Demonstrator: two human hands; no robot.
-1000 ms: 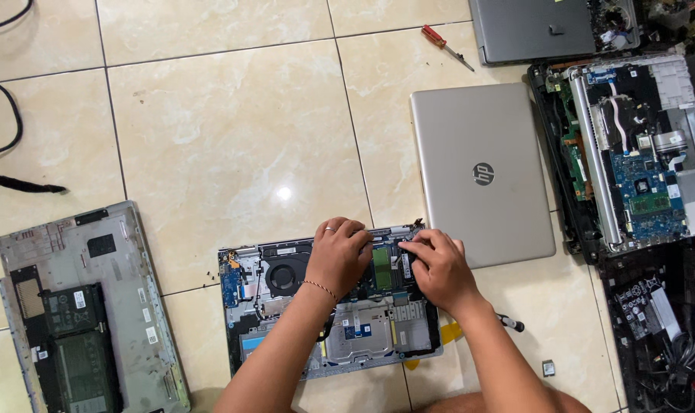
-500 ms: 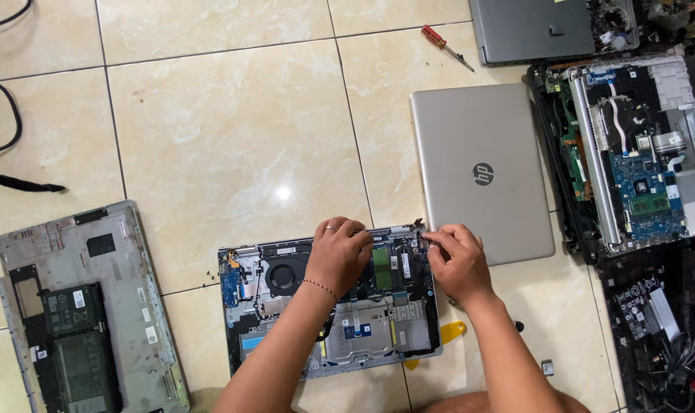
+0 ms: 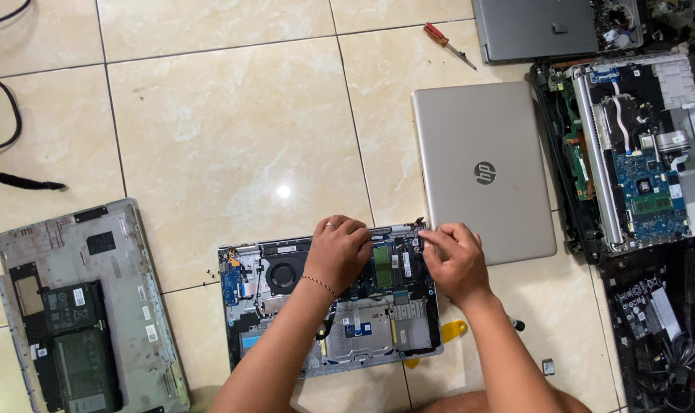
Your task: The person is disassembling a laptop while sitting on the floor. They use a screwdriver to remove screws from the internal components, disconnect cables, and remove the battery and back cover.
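a wide stretch of bare floor tile (image 3: 209,130) is left open above the opened laptop base (image 3: 286,336), and passage there is blocked by nothing but a black cable (image 3: 11,130) at the far left edge. to the right, room is closed off by the closed silver laptop (image 3: 481,168), set just beside the base, and by the stripped chassis (image 3: 630,145) beyond it. on the left, a narrow strip of tile is kept free between the base and the detached bottom cover (image 3: 79,306), while the near right corner is cluttered by a yellow pry tool (image 3: 448,333).

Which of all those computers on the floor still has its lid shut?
The silver laptop just beyond the right hand is shut, showing only its smooth lid. The opened laptop under both hands and the one at far right show bare circuit boards.
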